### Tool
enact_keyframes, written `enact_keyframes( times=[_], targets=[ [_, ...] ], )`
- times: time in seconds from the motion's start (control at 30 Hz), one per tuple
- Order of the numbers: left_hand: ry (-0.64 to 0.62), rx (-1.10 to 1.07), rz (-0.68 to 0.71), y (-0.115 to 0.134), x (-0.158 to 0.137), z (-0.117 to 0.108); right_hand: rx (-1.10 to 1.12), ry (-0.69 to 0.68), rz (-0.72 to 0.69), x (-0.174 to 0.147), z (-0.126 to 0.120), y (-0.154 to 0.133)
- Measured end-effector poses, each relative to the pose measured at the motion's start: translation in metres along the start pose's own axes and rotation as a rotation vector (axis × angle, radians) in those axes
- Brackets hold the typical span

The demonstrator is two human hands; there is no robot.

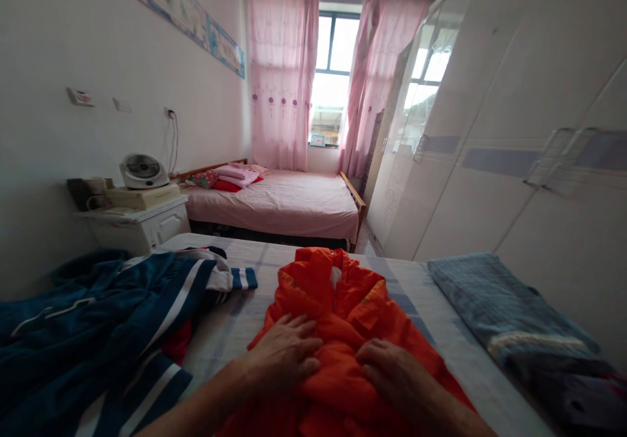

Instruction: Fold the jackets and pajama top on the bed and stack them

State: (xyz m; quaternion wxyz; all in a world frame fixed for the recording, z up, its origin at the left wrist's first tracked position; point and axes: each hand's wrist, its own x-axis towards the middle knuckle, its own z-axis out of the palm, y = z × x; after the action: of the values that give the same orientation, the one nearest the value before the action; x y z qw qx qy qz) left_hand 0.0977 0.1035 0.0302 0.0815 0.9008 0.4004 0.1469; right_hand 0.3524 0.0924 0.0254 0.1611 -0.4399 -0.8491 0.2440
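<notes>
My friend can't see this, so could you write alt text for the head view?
A person's left hand and right hand rest on an orange garment laid on a pale sheet, between blue clothes with white stripes and a folded blue-grey cloth. Beyond are a pink-covered bed and pink curtains.

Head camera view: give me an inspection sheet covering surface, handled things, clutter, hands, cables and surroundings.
Surface: pale checked cloth sheet, partly covered.
Handled things: bright orange collared fabric garment, rumpled.
Clutter: teal, white-striped fabric clothes heaped left; folded blue-grey textile right.
Hands: left hand and right hand both on the orange garment; grip unclear.
Cables: thin cord hanging from wall socket.
Surroundings: pink-covered wooden bed, white glossy wardrobe, pink fabric curtains.
</notes>
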Motion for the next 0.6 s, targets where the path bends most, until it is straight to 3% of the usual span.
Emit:
enact_keyframes(
  times=[0.07,0.17,0.27,0.43,0.6],
  targets=[
    [-0.06,-0.016,-0.057,0.004,0.003,0.001,-0.001,0.054,0.034,0.015,-0.011,0.001],
    [0.123,-0.07,-0.153,0.01,0.017,0.004,0.011,0.287,0.143,0.057,-0.038,0.015],
    [0.268,-0.084,-0.079,0.017,0.026,0.027,0.044,0.389,0.283,0.112,-0.058,0.036],
    [0.297,0.065,0.141,0.003,0.029,0.086,0.105,0.306,0.477,0.195,-0.061,0.071],
    [0.539,0.218,0.279,-0.018,0.039,0.111,0.174,0.2,0.507,0.232,-0.055,0.086]
  ],
)
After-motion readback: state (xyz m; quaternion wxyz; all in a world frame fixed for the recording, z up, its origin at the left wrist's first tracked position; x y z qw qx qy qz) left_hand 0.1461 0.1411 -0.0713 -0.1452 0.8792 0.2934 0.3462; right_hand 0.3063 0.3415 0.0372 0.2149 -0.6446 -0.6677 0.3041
